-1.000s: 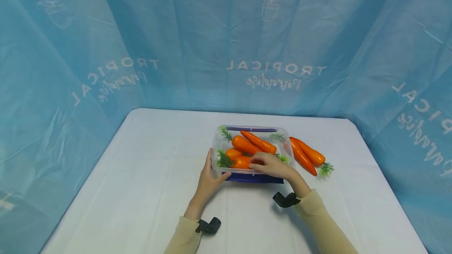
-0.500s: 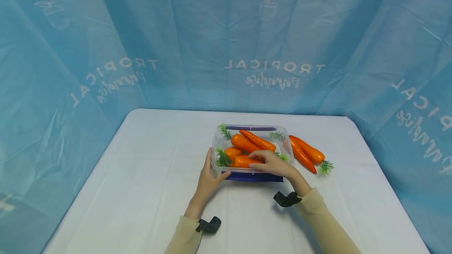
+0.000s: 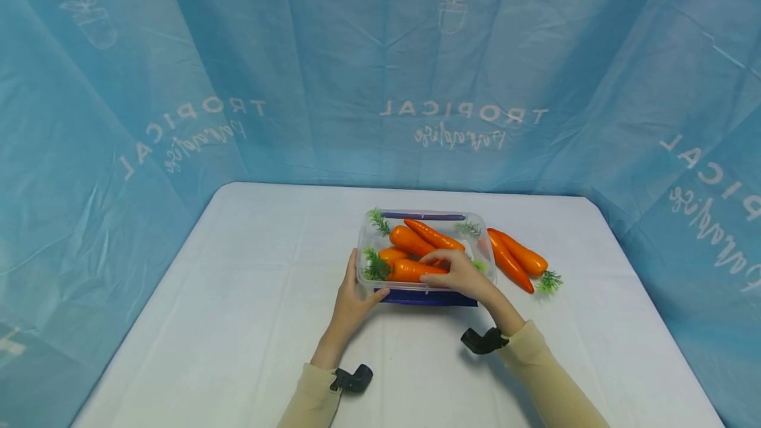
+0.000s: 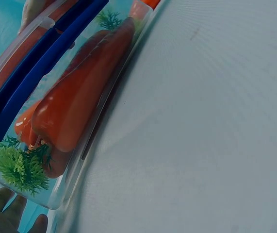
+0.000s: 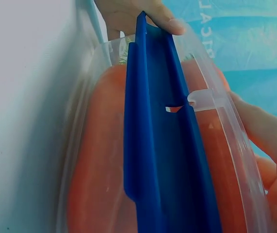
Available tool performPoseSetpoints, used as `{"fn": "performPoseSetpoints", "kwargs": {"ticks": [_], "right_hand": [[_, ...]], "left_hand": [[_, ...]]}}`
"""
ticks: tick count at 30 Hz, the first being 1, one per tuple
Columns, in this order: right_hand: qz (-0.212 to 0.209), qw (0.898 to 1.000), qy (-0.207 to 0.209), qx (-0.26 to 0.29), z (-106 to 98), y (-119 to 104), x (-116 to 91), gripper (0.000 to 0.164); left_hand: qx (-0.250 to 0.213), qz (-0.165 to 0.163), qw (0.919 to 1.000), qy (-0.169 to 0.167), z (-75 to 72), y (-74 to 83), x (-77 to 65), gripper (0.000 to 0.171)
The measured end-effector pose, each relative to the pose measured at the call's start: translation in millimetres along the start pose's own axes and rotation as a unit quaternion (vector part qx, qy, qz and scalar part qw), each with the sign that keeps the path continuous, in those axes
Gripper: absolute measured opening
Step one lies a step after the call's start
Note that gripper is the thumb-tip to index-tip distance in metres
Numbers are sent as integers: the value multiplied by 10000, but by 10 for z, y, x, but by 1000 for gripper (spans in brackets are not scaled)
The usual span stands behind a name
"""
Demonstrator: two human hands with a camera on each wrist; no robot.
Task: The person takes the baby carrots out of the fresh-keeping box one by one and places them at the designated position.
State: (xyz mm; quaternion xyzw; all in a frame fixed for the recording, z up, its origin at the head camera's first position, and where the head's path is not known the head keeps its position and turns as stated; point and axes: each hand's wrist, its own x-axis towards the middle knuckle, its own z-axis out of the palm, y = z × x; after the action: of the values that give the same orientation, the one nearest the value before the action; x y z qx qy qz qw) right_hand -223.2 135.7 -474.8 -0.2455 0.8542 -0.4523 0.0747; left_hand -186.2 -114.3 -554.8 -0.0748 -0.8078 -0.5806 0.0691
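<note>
A clear plastic food container (image 3: 487, 243) with blue latches stands on the table, holding several orange carrots with green tops. My left hand (image 3: 349, 306) grips its near left corner, thumb on the front rim and fingers along the left side. My right hand (image 3: 458, 274) reaches over the front rim and holds the nearest carrot (image 3: 410, 271) by its right part, fingers partly hidden. That carrot lies along the front wall, its leafy top (image 3: 376, 266) to the left. In the right wrist view, the open blue latch (image 5: 165, 126) hangs along the front wall.
Two more carrots (image 3: 512, 261) lie on the white table (image 3: 238, 296) just right of the container, one with a green top (image 3: 549, 282). Blue printed curtains (image 3: 333, 71) surround the table at the back and sides.
My right hand stays at the front of the container and shifts slightly; the nearest carrot there shows more of its length now. My left hand and the container have not visibly moved.
</note>
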Motion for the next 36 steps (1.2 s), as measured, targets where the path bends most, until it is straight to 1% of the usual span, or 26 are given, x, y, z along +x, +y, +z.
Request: {"fn": "performPoseSetpoints", "kwargs": {"ticks": [1, 2, 4, 5, 7, 8, 9, 11, 15, 19, 25, 30, 36], "right_hand": [[-8, 10000, 93, -12, -4, -2, 5, 30], [-34, 9998, 183, -28, -9, -5, 11, 30], [-46, 9992, 393, -101, -19, -16, 21, 30], [-94, 9986, 500, -118, -24, -19, 26, 30], [-130, 9974, 695, -112, -33, -38, 25, 30], [-115, 9969, 774, -93, -39, -49, 19, 30], [-93, 9963, 847, -87, -47, -57, 16, 30], [-41, 9954, 954, -66, -72, -79, 3, 31], [217, 9940, 1068, -111, -143, -131, -19, 33], [265, 9927, 1163, -169, -221, -163, -55, 35], [463, 9905, 1293, 85, -343, -193, -141, 36], [563, 9866, 1530, 58, -460, -173, -221, 37], [592, 9819, 1801, 31, -601, -124, -313, 38]], "left_hand": [[-1, 17, 10000, -19, -15, 58, -6, 104], [30, 126, 9999, -17, -18, 64, -6, 103], [24, 127, 9999, -63, -46, 186, -21, 102], [16, 129, 9999, -69, -46, 192, -21, 102], [12, 163, 9998, -71, -48, 186, -20, 102], [7, 151, 9999, -63, -33, 136, -10, 102], [-46, 44, 9999, -78, -29, 136, -8, 103], [-82, 43, 9999, -63, -2, 24, 13, 104], [-80, 1, 9999, -61, -1, 28, 12, 105], [-30, -6, 10000, -62, -8, 42, 5, 105], [8, 56, 10000, -16, -14, 33, -8, 104], [-16, 80, 10000, -2, -7, 22, -9, 104], [9, -38, 10000, -25, -7, 21, -11, 105]]}}
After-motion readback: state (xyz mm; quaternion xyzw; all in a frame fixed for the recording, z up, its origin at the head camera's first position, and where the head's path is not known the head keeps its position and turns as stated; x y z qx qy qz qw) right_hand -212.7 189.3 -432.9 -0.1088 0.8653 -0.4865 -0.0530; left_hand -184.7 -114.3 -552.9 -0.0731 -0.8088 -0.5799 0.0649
